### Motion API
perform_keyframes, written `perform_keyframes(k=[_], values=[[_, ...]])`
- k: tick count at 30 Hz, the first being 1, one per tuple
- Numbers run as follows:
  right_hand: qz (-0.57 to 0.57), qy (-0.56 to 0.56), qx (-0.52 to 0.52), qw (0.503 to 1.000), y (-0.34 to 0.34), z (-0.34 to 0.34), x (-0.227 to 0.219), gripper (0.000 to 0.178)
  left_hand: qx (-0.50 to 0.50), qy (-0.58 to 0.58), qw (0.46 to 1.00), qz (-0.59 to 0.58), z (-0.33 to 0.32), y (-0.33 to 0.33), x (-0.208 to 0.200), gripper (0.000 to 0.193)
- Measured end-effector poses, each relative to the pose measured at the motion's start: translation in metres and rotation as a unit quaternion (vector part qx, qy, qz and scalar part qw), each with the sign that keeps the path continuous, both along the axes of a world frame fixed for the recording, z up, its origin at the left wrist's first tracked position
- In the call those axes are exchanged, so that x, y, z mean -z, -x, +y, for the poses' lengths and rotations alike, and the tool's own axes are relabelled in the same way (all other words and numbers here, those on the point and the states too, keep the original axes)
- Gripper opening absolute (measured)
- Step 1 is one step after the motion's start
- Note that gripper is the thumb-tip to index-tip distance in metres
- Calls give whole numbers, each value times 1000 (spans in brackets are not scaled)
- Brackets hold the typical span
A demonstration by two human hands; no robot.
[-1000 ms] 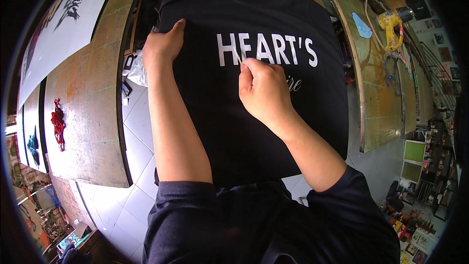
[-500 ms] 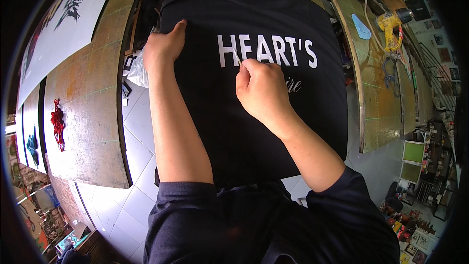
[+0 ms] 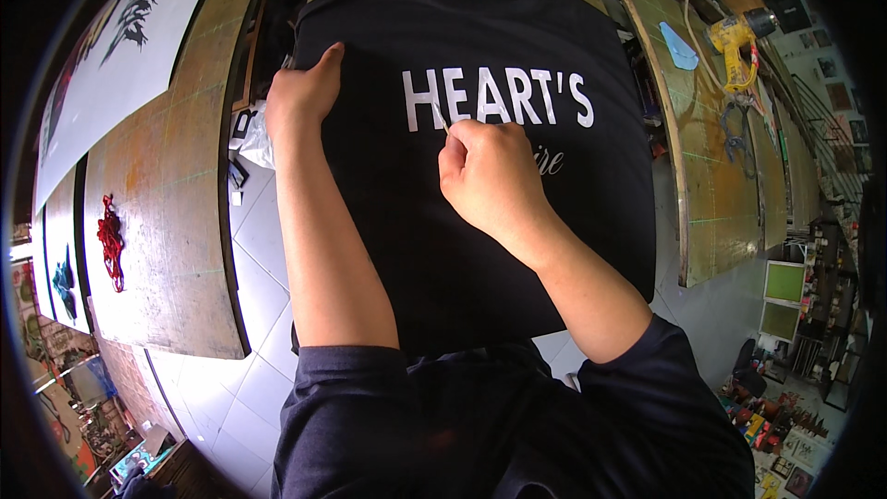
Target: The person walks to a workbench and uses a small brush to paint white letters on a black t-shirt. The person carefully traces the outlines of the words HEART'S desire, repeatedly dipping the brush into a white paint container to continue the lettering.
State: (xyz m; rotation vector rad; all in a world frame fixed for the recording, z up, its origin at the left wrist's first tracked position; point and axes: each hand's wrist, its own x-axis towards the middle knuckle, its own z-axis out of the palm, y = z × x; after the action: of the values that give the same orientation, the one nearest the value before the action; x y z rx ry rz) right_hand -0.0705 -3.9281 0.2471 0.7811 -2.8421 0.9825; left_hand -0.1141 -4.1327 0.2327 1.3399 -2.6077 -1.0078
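Observation:
A black T-shirt (image 3: 397,240) with large white printed letters (image 3: 499,97) and a smaller line of script lies stretched flat over a board. My left hand (image 3: 305,97) grips its left edge, thumb on top of the cloth; the other fingers are mostly hidden past the edge. My right hand (image 3: 490,166) is closed in a pinch around a thin, pointed, pale tool (image 3: 444,124), too small to name exactly. The tool's tip rests at or just above the first white letters; contact cannot be told. My right hand covers part of the script.
Wooden boards with green lines stand on the left (image 3: 157,259) and right (image 3: 721,203). Red cord (image 3: 111,242) lies on the left one. On the right are a yellow heat gun (image 3: 732,46), a light blue scrap (image 3: 679,44) and blue-handled scissors (image 3: 736,134).
The view has shifted slightly. My right hand and its pointed tool have moved very little along the first letters, and my left hand keeps its place at the shirt's edge.

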Motion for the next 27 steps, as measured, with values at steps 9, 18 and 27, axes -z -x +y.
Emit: perform_keyframes(k=[9, 18, 27], values=[[135, 205, 22, 969, 5, 5, 3, 2, -3, -5, 1000, -5, 0, 0, -1, 81], [92, 192, 0, 977, -1, -5, 9, 10, -1, -7, 1000, -5, 0, 0, -1, 80], [97, 156, -9, 983, -1, -9, 14, 10, 1, -8, 1000, 9, 1, -3, -1, 77]])
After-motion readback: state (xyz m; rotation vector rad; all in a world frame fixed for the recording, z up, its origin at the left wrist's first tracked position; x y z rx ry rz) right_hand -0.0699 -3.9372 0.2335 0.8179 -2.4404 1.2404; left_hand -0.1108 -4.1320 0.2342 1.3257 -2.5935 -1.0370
